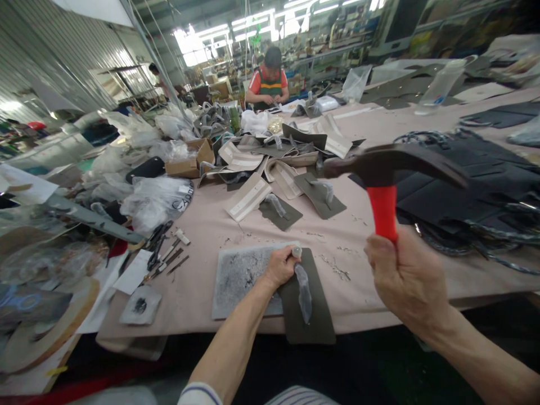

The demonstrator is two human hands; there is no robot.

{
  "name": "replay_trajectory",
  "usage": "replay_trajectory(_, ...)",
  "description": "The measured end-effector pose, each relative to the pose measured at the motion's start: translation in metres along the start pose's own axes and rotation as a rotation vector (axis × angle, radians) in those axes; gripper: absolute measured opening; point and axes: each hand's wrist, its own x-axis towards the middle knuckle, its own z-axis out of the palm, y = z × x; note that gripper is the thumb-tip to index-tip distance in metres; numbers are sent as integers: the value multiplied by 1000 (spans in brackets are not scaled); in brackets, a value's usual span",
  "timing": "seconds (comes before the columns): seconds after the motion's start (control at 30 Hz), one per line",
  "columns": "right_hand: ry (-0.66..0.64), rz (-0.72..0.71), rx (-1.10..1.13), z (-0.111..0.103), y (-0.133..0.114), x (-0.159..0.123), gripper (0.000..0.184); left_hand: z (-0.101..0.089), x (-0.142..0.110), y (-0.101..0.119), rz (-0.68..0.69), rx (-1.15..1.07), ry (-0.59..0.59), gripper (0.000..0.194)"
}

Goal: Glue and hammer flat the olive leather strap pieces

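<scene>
My right hand is wrapped round the red handle of a claw hammer, raised above the table at the right. Low on the table, my left hand pinches a short metal punch upright, its round top facing me. Under it lies a dark grey-green flat panel with a plastic-wrapped handle attached. The panel partly covers a worn grey slab and reaches over the table's front edge. The punch's lower tip is hidden by my fingers.
Similar panels with wrapped handles are heaped beyond the slab. Black bag pieces lie at right, scissors and small tools at left. Small metal bits are scattered on the pinkish table cover. A co-worker sits opposite.
</scene>
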Motion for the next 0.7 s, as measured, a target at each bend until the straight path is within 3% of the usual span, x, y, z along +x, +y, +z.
replay_trajectory(0.03, -35, 0, -4, 3, 3, -5, 39, 0, 0, 0, -1, 8, -2, 10)
replay_trajectory(0.13, -427, -16, -128, 16, 22, -20, 35, 0, 0, 1, -2, 26, -13, 15)
replay_trajectory(0.2, -584, 22, -210, 21, 38, -24, 31, 0, -1, 1, 8, 27, -18, 15)
replay_trajectory(0.33, -552, 148, -165, 37, 66, -26, 34, -1, -1, 2, 30, 23, -22, 11)
replay_trajectory(0.5, -595, 280, -158, 84, 96, -45, 36, -1, -2, 2, 21, -18, 5, 11)
replay_trajectory(0.6, -370, 86, -228, 106, 86, -54, 33, 0, -3, 0, 11, -48, 21, 9)
replay_trajectory(0.63, -302, -25, -199, 111, 76, -57, 40, 0, -3, 0, 7, -60, 26, 9)
replay_trajectory(0.7, -294, -259, -76, 117, 50, -61, 57, 1, -2, 0, -7, -88, 33, 8)
